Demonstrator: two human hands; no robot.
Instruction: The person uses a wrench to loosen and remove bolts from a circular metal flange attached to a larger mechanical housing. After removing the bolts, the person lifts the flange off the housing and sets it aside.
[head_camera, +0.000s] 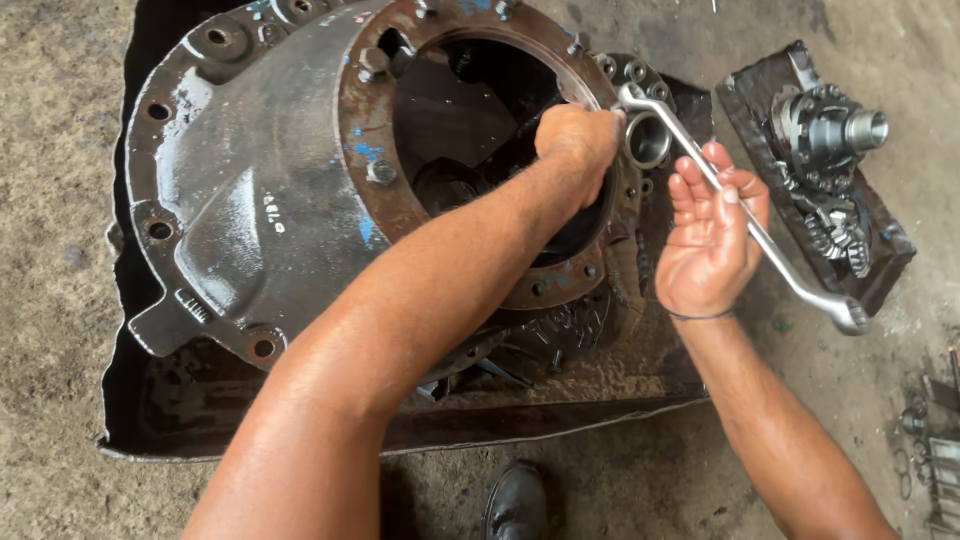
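Bracing the long silver offset ring spanner (745, 222) against open fingers, the right hand (708, 240) is levering it on a rim bolt of the rusty round cast-iron housing (270, 190), while the left hand (578, 140), clenched, is steadying the spanner's head.

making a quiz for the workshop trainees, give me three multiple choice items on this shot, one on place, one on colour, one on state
1. Where is the gear assembly?
A. in a tray right of the housing
B. inside the housing
C. on the boot

2. What colour are the paint marks on the housing?
A. yellow
B. blue
C. green

3. How is the right hand on the wrench?
A. clenched
B. palm open, fingers extended
C. off it

Key: 1 A, it sits in the dark tray. 2 B, blue smears near the flange bolts. 3 B, the shaft lies across the open palm; the left hand grips the rim.
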